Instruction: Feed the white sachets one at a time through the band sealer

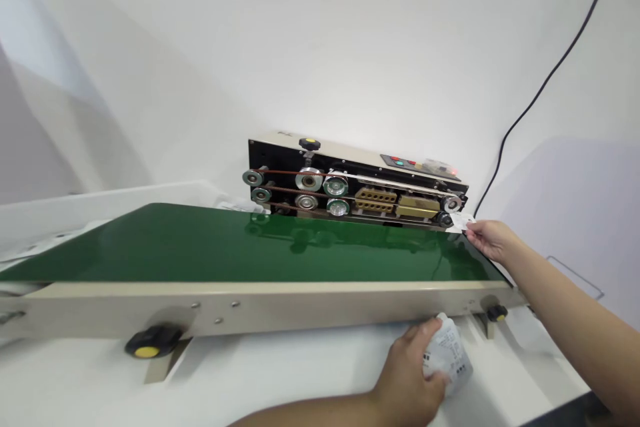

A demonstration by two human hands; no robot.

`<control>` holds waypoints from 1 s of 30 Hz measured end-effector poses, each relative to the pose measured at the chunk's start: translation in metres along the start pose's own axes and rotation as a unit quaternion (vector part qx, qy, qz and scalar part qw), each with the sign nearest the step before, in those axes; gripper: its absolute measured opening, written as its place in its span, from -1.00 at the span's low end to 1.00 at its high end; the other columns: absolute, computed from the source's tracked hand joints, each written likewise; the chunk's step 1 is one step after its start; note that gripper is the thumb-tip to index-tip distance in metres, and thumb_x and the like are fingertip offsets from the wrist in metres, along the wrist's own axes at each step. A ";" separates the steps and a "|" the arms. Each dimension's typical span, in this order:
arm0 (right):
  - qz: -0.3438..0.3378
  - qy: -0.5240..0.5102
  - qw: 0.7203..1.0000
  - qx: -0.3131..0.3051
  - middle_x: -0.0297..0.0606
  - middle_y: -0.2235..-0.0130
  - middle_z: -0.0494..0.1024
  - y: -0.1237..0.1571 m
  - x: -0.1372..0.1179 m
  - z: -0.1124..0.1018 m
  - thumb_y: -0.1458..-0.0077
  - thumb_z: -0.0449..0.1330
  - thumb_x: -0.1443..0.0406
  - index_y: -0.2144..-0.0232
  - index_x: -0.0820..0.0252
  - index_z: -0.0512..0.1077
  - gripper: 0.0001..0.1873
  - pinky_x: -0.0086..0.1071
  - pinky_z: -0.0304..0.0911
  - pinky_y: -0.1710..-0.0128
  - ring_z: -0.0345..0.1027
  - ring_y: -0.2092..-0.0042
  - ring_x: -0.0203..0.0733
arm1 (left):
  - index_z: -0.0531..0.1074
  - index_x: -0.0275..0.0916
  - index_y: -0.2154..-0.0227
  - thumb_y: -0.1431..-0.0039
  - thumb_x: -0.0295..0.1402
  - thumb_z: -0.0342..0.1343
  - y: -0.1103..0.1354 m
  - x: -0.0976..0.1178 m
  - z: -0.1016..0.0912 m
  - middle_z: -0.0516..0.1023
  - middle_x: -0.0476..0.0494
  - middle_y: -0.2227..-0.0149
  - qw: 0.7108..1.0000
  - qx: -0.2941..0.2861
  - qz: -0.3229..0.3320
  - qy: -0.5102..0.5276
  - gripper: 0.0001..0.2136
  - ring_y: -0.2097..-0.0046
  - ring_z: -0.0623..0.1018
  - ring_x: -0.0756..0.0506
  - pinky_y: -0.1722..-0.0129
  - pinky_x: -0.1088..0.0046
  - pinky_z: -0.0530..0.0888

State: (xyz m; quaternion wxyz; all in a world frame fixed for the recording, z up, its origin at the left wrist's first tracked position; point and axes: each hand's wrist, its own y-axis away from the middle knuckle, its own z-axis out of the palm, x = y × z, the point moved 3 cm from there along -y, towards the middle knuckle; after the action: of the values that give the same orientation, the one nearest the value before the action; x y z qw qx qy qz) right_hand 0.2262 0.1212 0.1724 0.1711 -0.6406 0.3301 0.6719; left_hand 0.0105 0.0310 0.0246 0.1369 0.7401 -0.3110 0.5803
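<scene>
My right hand [493,239] pinches a small white pouch [459,221] at the right end of a band sealing machine [360,180], close by its end rollers. Below the front rail, my left hand [411,373] is closed on a silvery-white printed pouch [453,353], thumb and fingers around its left side. Dark print shows on this pouch, too small to read. The green conveyor belt [200,247] runs along the front of the sealer, between it and the rail.
A beige rail [280,307] edges the belt in front, with black-and-yellow knobs [154,341] on brackets below it. A black cable [540,90] hangs down the white wall at right. Buttons on a control panel [400,161] top the sealer. White material [55,237] lies behind the belt's left end.
</scene>
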 end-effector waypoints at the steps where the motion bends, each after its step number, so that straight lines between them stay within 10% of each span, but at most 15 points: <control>1: 0.001 0.000 1.000 -0.002 -0.41 0.66 0.29 0.000 0.000 0.001 -0.10 0.01 0.60 0.49 0.32 0.25 -0.79 -0.73 0.24 0.72 0.19 0.69 -0.49 | 0.26 -0.24 -0.11 0.17 -0.49 0.10 0.001 0.001 0.000 0.38 -0.21 -0.06 1.000 -0.001 -0.001 -0.001 -0.36 -0.08 0.36 -0.22 -0.13 0.27 0.26; 30: -0.069 0.050 0.996 -0.027 -0.32 0.51 0.39 0.037 0.013 0.033 -0.12 0.09 0.38 0.37 0.25 0.29 -0.98 -0.54 0.31 0.67 0.30 0.59 -0.36 | 0.28 -0.21 -0.10 0.20 -0.50 0.13 0.001 -0.002 0.003 0.42 -0.21 -0.01 1.000 0.011 0.023 0.014 -0.34 0.00 0.42 -0.23 -0.06 0.29 0.35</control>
State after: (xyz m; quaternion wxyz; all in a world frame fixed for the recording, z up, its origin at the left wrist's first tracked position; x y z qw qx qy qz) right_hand 0.1762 0.1137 0.1671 0.1828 -0.6989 0.2747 0.6346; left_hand 0.0116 0.0289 0.0214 0.1198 0.7257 -0.3197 0.5973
